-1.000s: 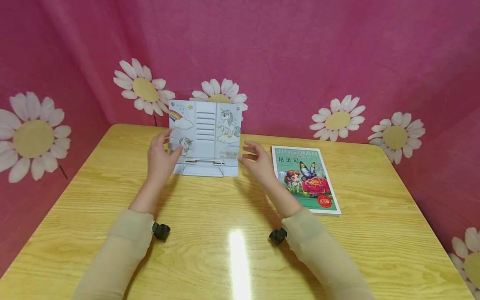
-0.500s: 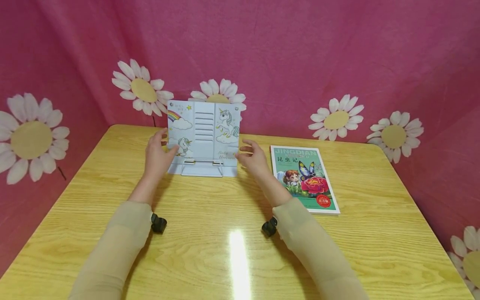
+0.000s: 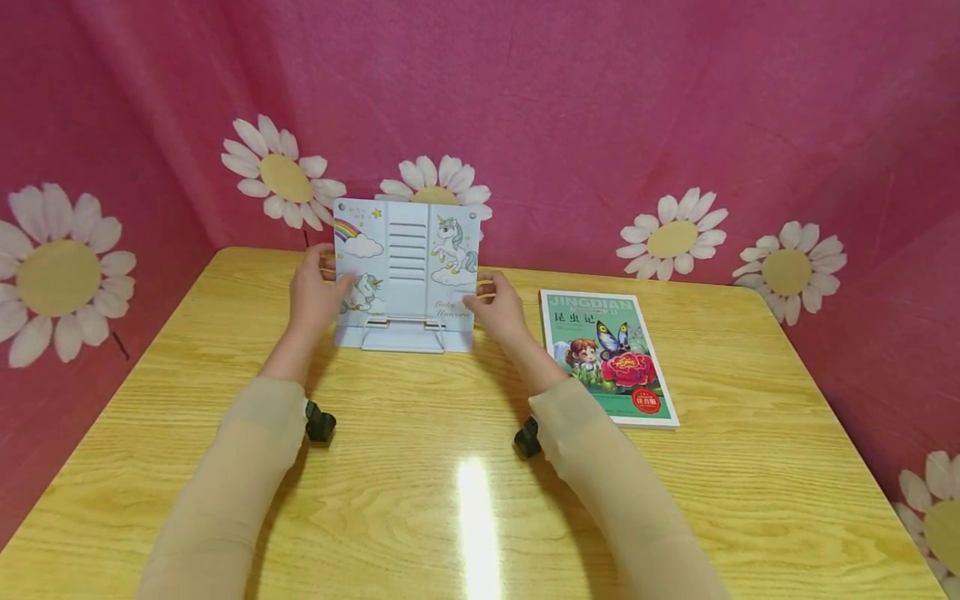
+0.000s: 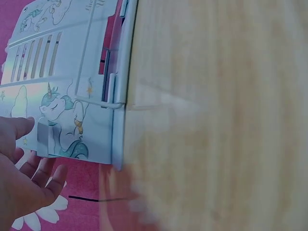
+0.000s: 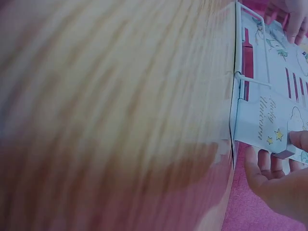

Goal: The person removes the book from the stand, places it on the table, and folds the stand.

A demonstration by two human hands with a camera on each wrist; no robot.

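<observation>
A white book stand point(image 3: 407, 287) printed with unicorns, a rainbow and stars stands upright toward the back of the table, its wire page rest folded out at the front. My left hand point(image 3: 311, 292) is at its left edge, thumb over the front face and fingers behind; the left wrist view has the thumb point(image 4: 21, 126) beside a small side clip point(image 4: 43, 137). At the opposite edge my right hand point(image 3: 498, 307) pinches the panel, its thumb point(image 5: 299, 139) at another clip and its fingers reaching behind.
Right of the stand, a green-covered children's book point(image 3: 611, 358) with a butterfly and a red flower lies flat on the wooden table point(image 3: 405, 500). A pink curtain point(image 3: 555, 125) with large daisies hangs behind and along both sides.
Both hands have closed in from just beside the stand onto its side edges, the right one moving left and slightly forward. The stand and the book have stayed put.
</observation>
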